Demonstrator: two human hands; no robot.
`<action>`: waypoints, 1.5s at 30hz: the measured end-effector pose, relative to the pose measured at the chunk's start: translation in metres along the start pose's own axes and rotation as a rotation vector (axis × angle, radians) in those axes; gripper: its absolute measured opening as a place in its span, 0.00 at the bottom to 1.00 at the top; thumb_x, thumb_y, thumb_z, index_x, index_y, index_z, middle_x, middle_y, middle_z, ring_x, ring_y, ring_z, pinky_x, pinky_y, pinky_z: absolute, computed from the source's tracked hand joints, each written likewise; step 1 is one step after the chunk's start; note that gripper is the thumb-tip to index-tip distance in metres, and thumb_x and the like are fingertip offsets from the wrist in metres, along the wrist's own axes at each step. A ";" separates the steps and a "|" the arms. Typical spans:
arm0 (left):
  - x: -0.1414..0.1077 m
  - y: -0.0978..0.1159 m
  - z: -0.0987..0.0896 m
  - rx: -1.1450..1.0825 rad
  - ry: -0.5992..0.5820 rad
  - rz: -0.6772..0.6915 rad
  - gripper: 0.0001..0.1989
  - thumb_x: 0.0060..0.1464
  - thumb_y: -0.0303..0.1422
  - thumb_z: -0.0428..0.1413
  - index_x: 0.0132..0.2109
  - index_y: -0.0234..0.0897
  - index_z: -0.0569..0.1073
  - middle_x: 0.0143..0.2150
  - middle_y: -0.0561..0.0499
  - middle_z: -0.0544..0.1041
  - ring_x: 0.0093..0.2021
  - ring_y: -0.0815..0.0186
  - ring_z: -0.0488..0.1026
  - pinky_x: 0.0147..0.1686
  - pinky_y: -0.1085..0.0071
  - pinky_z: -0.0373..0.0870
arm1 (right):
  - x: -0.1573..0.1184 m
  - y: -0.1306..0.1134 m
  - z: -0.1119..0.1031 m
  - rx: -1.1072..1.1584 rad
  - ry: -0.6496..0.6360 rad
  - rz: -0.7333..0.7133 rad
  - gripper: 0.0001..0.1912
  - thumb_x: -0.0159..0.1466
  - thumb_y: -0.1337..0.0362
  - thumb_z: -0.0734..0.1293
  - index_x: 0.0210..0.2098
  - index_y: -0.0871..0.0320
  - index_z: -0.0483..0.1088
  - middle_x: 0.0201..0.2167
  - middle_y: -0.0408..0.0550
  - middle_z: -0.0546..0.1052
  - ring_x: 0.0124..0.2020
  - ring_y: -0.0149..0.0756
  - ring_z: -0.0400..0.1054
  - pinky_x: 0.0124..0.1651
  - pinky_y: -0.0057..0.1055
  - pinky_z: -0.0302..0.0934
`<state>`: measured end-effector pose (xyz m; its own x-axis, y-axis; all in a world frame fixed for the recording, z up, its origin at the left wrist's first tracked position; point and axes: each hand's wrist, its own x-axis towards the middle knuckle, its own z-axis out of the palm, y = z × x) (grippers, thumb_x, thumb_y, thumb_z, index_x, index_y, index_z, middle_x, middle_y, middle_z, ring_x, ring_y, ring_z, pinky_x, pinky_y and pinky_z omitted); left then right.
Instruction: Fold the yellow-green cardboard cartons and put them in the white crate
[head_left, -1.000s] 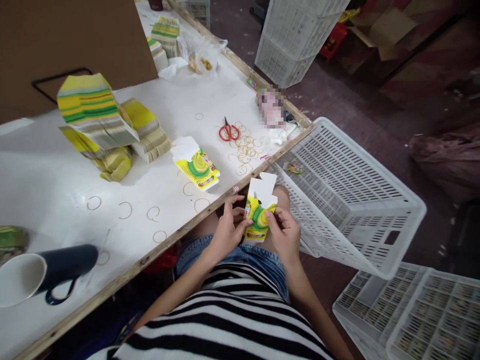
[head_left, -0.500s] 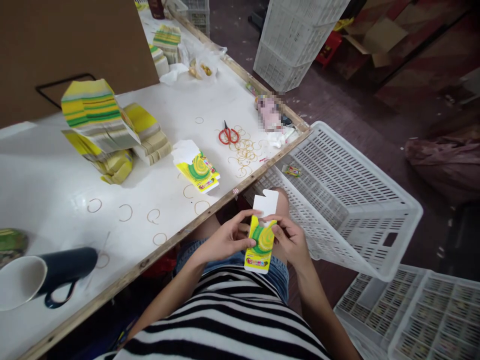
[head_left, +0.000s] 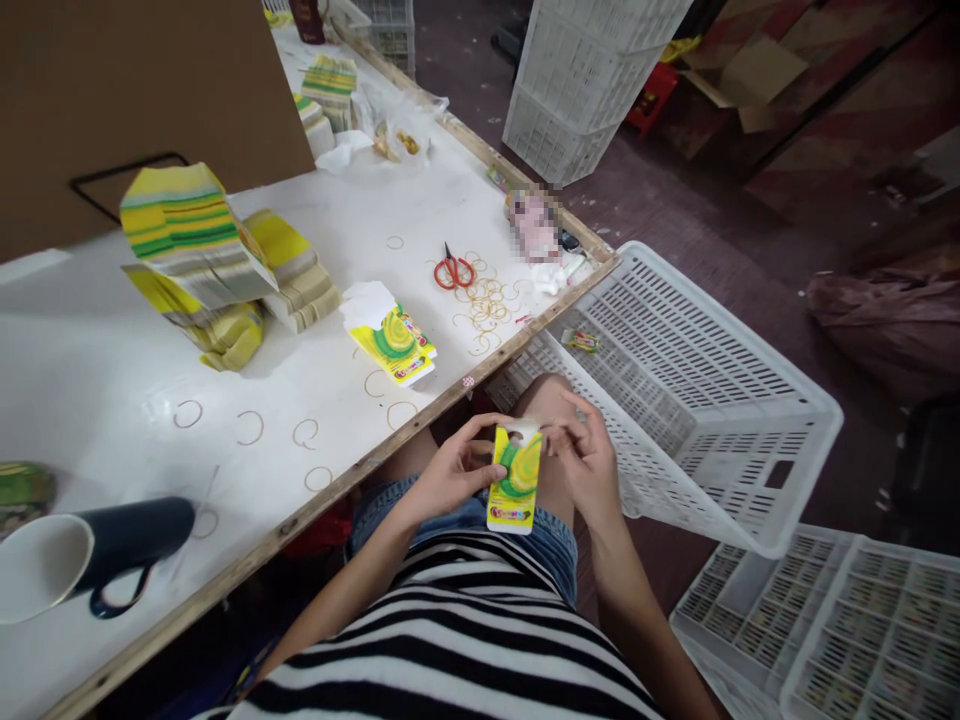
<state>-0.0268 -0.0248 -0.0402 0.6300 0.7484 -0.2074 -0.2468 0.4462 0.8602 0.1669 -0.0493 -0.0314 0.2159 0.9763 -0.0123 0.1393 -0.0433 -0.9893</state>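
A small yellow-and-green carton [head_left: 517, 480] with a swirl print hangs upright in front of my lap. My left hand [head_left: 466, 462] is closed on its left side, thumb on the printed front and fingers behind. At the top right corner, my right hand [head_left: 589, 455] has its thumb and fingertips bent together at the white top flap [head_left: 523, 428]. That flap looks foreshortened, so its exact angle is hard to tell. On the table beyond lie several flat cartons [head_left: 394, 340] of the same print, fanned in a small pile.
Bundles of flat cartons [head_left: 199, 235] stand on the white table [head_left: 360, 225]. Red-handled scissors [head_left: 452, 270] lie beside loose rubber bands [head_left: 487, 300]. A dark blue mug [head_left: 139, 540] lies on its side at the left. A white plastic crate [head_left: 720, 400] stands tilted to my right.
The white top flap stood up above the carton and is now folded down toward its opening. My right hand has shifted slightly up and outward from the carton's right side to its top edge.
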 end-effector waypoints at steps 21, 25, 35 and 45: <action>0.005 0.007 0.002 0.056 0.061 0.058 0.27 0.52 0.33 0.62 0.58 0.38 0.65 0.44 0.43 0.79 0.43 0.58 0.78 0.42 0.65 0.73 | -0.003 -0.010 0.013 -0.292 -0.199 -0.004 0.18 0.59 0.62 0.69 0.48 0.56 0.69 0.16 0.33 0.64 0.17 0.29 0.58 0.23 0.26 0.54; 0.003 0.011 0.011 0.134 0.035 0.087 0.25 0.55 0.32 0.59 0.59 0.37 0.64 0.47 0.41 0.79 0.43 0.57 0.78 0.40 0.65 0.74 | -0.003 -0.005 0.010 -0.132 -0.153 -0.056 0.15 0.62 0.58 0.68 0.47 0.55 0.73 0.37 0.47 0.78 0.31 0.35 0.70 0.34 0.31 0.66; 0.022 0.037 -0.056 1.268 0.830 0.452 0.28 0.54 0.32 0.59 0.62 0.34 0.65 0.66 0.36 0.62 0.69 0.48 0.52 0.67 0.44 0.44 | 0.039 0.014 -0.020 0.323 0.451 0.051 0.29 0.51 0.56 0.75 0.50 0.55 0.67 0.42 0.48 0.78 0.35 0.34 0.73 0.43 0.36 0.66; 0.007 0.026 -0.040 1.262 0.781 0.825 0.11 0.61 0.25 0.50 0.43 0.34 0.77 0.45 0.43 0.82 0.50 0.60 0.78 0.52 0.62 0.74 | 0.016 0.001 0.053 0.418 0.002 0.256 0.22 0.60 0.46 0.67 0.38 0.60 0.77 0.29 0.50 0.80 0.23 0.32 0.66 0.25 0.29 0.58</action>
<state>-0.0580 0.0115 -0.0383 0.0622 0.7818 0.6204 0.6398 -0.5083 0.5764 0.1194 -0.0220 -0.0402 0.1947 0.9449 -0.2633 -0.3186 -0.1930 -0.9280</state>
